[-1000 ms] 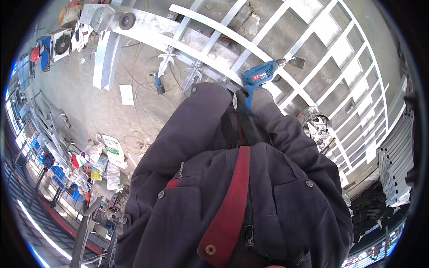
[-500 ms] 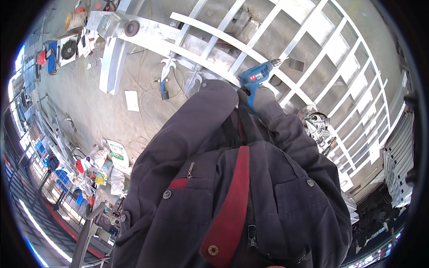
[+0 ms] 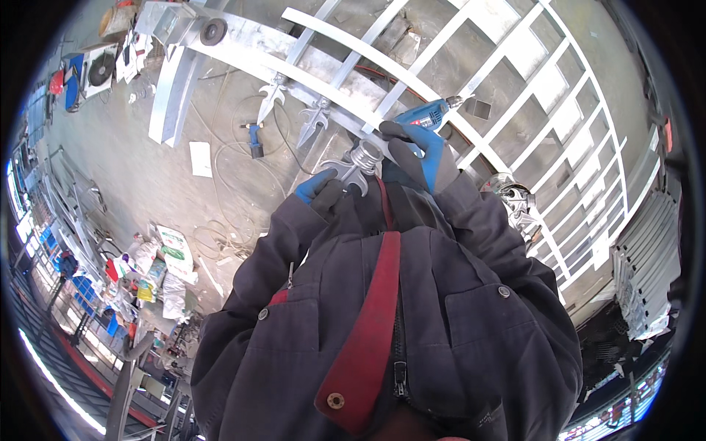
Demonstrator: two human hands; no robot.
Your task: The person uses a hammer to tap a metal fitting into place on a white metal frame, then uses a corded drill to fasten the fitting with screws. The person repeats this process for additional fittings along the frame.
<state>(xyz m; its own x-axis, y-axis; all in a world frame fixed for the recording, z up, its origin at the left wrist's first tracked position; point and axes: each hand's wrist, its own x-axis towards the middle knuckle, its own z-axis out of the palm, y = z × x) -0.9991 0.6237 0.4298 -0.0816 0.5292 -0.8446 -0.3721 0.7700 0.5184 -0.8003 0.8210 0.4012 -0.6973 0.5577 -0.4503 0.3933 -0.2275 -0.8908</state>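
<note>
My left hand (image 3: 321, 189), in a blue and dark grey glove, is closed on a silver spearhead finial (image 3: 354, 170) with curved side barbs and a ribbed round collar. It is held low in front of my jacket, collar upward. To its right is my gloved right hand (image 3: 421, 149), with curved fingers apart and nothing visible between them. Just beyond those fingers a blue power drill (image 3: 423, 116) lies on the white metal frame (image 3: 353, 42), its chuck pointing right. Two similar finials, one white (image 3: 271, 99) and one grey (image 3: 315, 121), stick out from the frame's near edge.
A round container (image 3: 507, 182) of silver fittings stands beside my right forearm. On the floor at left are a small blue cordless tool (image 3: 254, 140), loose cables, a white sheet (image 3: 201, 159) and heaped bags (image 3: 175, 253). A dark disc (image 3: 213, 31) rests on a metal beam.
My left hand, hidden behind its sleeve before, now shows with the finial in it. The right hand has drawn apart from the drill, its fingers now spread. My left arm has lowered toward my body.
</note>
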